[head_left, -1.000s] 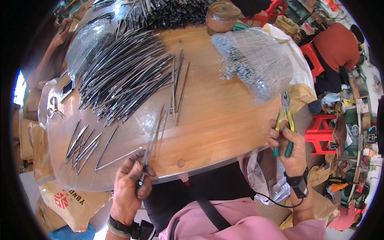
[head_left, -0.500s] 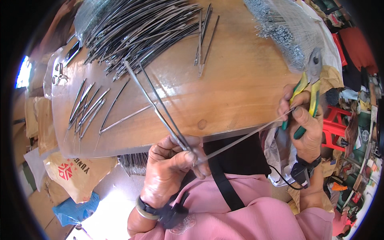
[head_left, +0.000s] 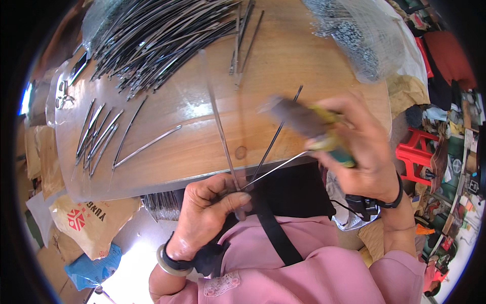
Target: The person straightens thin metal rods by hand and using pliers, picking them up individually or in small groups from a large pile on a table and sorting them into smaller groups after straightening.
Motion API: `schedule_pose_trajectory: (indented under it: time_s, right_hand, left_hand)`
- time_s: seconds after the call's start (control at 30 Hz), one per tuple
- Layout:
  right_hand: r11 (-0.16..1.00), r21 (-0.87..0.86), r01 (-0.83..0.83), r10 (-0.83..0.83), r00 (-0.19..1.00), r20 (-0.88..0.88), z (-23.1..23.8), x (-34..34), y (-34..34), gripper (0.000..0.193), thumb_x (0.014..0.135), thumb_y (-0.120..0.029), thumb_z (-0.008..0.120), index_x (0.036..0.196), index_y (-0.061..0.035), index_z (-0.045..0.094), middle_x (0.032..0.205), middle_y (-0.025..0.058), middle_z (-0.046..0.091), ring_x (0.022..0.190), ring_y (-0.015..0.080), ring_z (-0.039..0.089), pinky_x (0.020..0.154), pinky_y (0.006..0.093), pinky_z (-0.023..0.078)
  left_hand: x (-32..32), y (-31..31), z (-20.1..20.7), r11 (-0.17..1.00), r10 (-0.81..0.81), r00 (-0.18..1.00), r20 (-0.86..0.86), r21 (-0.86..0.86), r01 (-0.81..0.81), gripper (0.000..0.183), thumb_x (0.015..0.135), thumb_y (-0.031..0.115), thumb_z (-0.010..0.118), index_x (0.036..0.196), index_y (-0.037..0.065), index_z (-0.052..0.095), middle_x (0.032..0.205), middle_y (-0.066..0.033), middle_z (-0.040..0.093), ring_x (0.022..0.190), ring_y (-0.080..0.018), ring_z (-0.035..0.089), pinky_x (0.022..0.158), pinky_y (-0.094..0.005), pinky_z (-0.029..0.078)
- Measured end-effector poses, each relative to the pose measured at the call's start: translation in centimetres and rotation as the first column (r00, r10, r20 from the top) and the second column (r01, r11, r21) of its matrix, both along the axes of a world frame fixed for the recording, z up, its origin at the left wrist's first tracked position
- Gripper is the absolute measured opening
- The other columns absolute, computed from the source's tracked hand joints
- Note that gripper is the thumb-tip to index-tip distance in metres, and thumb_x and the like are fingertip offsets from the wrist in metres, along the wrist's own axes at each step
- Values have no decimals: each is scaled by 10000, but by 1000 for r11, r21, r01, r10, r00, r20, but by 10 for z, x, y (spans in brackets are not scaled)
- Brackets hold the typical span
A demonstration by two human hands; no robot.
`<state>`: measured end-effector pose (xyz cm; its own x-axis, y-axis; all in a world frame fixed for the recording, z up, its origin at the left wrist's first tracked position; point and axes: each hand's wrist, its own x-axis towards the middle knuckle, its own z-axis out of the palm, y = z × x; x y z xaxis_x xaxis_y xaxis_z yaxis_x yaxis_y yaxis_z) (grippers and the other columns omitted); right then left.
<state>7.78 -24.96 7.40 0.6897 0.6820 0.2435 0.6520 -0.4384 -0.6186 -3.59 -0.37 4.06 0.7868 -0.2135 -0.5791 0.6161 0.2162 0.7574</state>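
My left hand [head_left: 212, 205], closed in a pinch near the table's front edge, holds the lower ends of several thin metal strips. One strip [head_left: 221, 121] stands up toward the pile, a darker strip [head_left: 276, 137] slants up to the right, and a thin bright one [head_left: 278, 168] runs toward my right hand. Blurred by motion, my right hand [head_left: 362, 152] is wrapped round pliers [head_left: 298, 117] with yellow and green handles. Their jaws point left, close to the dark strip. Whether my right fingers also touch the bright strip, I cannot tell.
A large pile of metal strips [head_left: 162, 43] covers the table's far left; a few more strips [head_left: 101, 134] lie at the near left. Bagged metal wires [head_left: 354, 43] lie at the far right. Red stool [head_left: 415, 157] to the right; brown paper bag [head_left: 93, 223] below the table at left.
My right hand has swung the pliers left and turned their jaws leftward over the strips. The strips in my left hand have fanned apart, and the view has shifted slightly.
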Motion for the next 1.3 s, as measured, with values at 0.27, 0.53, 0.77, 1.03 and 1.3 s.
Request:
schedule_pose_trajectory:
  time_s: [0.27,0.53,0.77,1.03,1.3]
  right_hand:
    - [977,-127,-171,180,981,68,-17,3,21,312,562,-81,690,850,23,626,1021,134,572,909,281,579,909,490,352]
    - [983,-85,-160,166,985,57,-17,-7,22,312,555,-24,650,863,26,633,991,134,571,856,279,579,848,467,353]
    - [986,-24,-166,168,978,124,-21,-11,22,294,534,-16,646,827,14,632,978,128,566,788,274,567,804,466,358]
    - [975,-7,-224,224,972,66,-1,-15,33,256,560,-42,673,812,-22,639,974,115,565,792,262,570,789,454,355]
    - [995,17,-95,89,970,225,-9,-8,27,201,629,-98,724,802,-39,643,988,115,584,820,260,596,804,460,385]
  left_hand:
    - [0,2,3,988,-131,991,-31,79,133,94,894,-32,626,983,-52,647,784,-22,646,706,-63,564,661,-214,473]
    - [6,13,13,992,-121,985,-119,26,125,309,895,-85,568,1197,-29,604,780,-11,634,588,-13,442,501,-170,359]
    - [-2,31,12,983,-176,984,-11,-63,175,417,893,-106,529,1302,-29,559,1105,-101,664,670,-63,563,563,-182,443]
    - [26,18,26,968,-225,968,-107,89,235,212,854,71,687,1044,-24,687,969,-74,707,819,-134,627,760,-299,507]
    - [13,-14,13,927,93,925,-367,-306,-215,198,927,141,607,965,-53,599,629,-62,521,437,-89,333,431,-247,262]
